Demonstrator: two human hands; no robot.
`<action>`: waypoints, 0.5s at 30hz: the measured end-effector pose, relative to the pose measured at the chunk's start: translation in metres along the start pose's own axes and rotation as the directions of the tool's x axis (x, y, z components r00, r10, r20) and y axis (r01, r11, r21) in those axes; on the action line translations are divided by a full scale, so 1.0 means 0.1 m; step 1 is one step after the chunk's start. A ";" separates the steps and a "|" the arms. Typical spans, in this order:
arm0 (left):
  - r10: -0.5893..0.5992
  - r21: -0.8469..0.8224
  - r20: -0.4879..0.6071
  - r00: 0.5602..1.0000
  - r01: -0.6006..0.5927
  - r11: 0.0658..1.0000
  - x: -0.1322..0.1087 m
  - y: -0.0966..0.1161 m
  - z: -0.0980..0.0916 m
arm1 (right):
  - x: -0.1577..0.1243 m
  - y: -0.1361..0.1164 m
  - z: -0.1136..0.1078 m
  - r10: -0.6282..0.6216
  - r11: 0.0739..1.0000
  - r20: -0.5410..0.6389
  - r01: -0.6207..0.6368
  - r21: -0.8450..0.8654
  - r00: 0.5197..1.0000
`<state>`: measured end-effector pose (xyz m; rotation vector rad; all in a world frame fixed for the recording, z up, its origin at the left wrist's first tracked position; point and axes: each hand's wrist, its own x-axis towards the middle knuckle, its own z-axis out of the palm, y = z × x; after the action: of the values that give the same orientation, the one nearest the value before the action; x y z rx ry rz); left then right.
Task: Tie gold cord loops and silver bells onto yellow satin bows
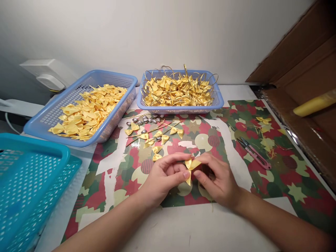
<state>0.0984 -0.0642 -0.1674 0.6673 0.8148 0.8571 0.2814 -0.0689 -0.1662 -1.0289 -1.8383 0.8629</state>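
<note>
A yellow satin ribbon bow (188, 167) is held above the patterned sheet. My left hand (166, 176) is closed on it, with the thumb pressed against its lower part and the index finger along its top. My right hand (219, 178) grips its right side, index finger at the loop's edge and thumb just below. Beyond my hands lie several loose ribbon bows (156, 150), some with gold wire ties (168, 126) through or beside them. A cluster of small silver bells (146, 120) sits behind those bows.
A blue basket (98, 140) of yellow bows stands at the left, another blue basket (181, 109) of bows with gold wires at the back. Teal baskets (34, 147) are near left. Pink thread snips (254, 154) and thread scraps (269, 145) lie right, beside a cardboard box (288, 105).
</note>
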 end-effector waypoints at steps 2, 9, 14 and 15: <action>0.020 0.036 -0.012 1.000 -0.020 0.999 0.00 0.02 0.01 | 0.02 -0.01 -0.06 -0.051 0.996 -0.151 0.040 -0.075 0.987; 0.071 0.135 0.059 0.996 -0.078 0.988 -0.03 0.11 0.04 | 0.11 -0.07 -0.13 -0.194 0.964 0.075 0.204 -0.170 0.978; 0.040 0.178 0.154 0.987 -0.068 0.982 -0.03 0.15 0.03 | 0.12 -0.04 -0.15 -0.037 0.999 0.184 0.036 0.005 0.982; 0.043 0.191 0.164 0.985 -0.075 0.979 -0.02 0.16 0.04 | 0.12 -0.04 -0.15 -0.007 0.999 0.187 -0.001 0.042 0.982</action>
<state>0.0944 -0.0591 -0.1520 0.9271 0.7435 0.7711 0.2899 -0.0574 -0.1526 -0.9455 -1.9687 1.0218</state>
